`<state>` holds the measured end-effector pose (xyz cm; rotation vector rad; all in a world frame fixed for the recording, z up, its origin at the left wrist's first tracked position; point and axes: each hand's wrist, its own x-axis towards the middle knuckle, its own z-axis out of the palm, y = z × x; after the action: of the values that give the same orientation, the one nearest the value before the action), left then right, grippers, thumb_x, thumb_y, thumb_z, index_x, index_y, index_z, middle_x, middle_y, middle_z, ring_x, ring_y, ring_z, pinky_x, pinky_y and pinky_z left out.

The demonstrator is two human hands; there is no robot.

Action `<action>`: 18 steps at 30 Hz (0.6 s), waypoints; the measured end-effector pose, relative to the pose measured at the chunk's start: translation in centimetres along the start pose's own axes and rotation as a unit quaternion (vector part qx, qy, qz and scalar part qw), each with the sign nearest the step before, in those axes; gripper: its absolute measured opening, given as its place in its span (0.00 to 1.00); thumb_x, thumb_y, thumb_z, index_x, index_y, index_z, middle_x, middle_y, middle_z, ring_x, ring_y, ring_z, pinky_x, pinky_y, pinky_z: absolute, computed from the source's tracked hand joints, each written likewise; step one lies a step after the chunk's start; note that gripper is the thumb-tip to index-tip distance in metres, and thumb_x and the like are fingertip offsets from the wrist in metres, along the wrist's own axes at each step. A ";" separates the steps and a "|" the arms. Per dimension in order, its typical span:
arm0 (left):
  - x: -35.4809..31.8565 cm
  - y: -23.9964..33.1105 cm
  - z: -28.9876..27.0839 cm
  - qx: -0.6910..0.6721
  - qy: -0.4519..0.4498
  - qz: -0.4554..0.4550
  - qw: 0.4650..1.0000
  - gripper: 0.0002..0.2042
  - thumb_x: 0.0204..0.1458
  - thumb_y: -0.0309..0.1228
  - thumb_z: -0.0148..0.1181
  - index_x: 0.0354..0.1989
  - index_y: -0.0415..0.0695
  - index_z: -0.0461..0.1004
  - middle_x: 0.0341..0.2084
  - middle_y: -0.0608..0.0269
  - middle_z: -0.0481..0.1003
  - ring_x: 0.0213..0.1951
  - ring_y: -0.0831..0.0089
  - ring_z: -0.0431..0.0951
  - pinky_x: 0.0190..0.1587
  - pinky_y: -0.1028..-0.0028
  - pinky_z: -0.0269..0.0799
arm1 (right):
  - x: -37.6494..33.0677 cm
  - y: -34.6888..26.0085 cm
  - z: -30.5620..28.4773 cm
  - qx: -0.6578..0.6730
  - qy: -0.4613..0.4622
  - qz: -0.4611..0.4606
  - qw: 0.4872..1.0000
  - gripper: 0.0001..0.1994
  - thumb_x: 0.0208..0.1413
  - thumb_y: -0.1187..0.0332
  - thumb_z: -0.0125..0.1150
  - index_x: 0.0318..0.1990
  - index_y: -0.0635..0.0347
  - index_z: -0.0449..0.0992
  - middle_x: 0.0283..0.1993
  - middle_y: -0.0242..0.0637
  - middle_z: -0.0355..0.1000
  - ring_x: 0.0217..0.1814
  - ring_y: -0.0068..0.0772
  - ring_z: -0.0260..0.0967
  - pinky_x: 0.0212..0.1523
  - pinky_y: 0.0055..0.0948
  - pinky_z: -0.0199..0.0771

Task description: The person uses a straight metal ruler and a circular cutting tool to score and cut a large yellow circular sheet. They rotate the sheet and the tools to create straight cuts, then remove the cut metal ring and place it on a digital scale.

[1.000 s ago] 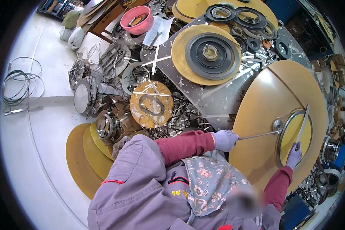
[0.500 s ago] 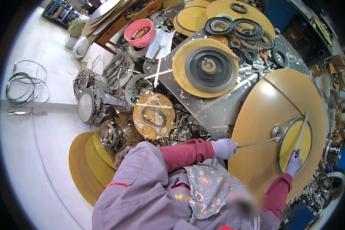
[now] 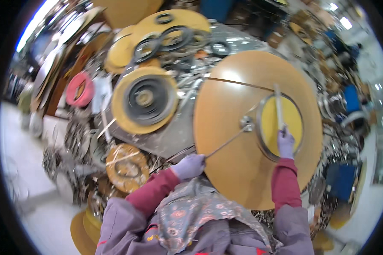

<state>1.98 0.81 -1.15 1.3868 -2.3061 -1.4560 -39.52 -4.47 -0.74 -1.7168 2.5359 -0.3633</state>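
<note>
I observed the left hand (image 3: 190, 165), gloved, closed in a fist around the near end of a thin metal rod (image 3: 225, 144), forearm angled in from the lower left in a red sleeve. The rod ran up and right to a small metal hub (image 3: 246, 123) on the large tan disc (image 3: 225, 106). The right hand (image 3: 285, 143), also gloved, was pinched around the lower end of a pale stick (image 3: 279, 106), forearm nearly upright. The stick lay across a yellow disc (image 3: 291, 119) ringed in metal, set on the tan disc's right half. To the left on the cluttered bench (image 3: 174, 136) sat a yellow-rimmed reel (image 3: 144, 98) with dark coils; a pink ring (image 3: 79, 88) lay farther left.
</note>
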 end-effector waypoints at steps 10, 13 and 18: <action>0.5 0.7 0.3 -0.026 -0.017 0.007 1.000 0.10 0.52 0.32 0.50 0.33 0.37 0.71 0.28 0.43 0.75 0.35 0.46 0.75 0.38 0.56 0.69 | -0.8 0.2 -0.4 0.037 -0.015 0.054 0.998 0.19 0.54 0.62 0.56 0.51 0.63 0.71 0.37 0.51 0.75 0.39 0.51 0.73 0.43 0.43 0.71; 0.5 0.4 -0.3 -0.029 -0.005 0.004 1.000 0.09 0.51 0.31 0.50 0.33 0.37 0.72 0.29 0.43 0.75 0.35 0.46 0.75 0.38 0.57 0.69 | -1.0 -0.1 -0.7 0.033 -0.039 0.055 0.997 0.21 0.55 0.60 0.55 0.54 0.62 0.68 0.36 0.53 0.75 0.40 0.52 0.73 0.43 0.45 0.71; 0.5 0.5 -0.8 -0.003 -0.032 -0.016 0.999 0.10 0.52 0.32 0.50 0.33 0.36 0.72 0.30 0.42 0.75 0.36 0.45 0.75 0.39 0.56 0.69 | -1.1 -0.2 -0.7 0.043 -0.026 0.042 0.998 0.19 0.55 0.60 0.55 0.50 0.62 0.70 0.34 0.53 0.75 0.39 0.52 0.73 0.43 0.46 0.71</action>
<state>1.76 -0.08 -0.53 1.4021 -2.3266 -1.5364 -39.08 -3.42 -0.11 -1.5644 2.5072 -0.4097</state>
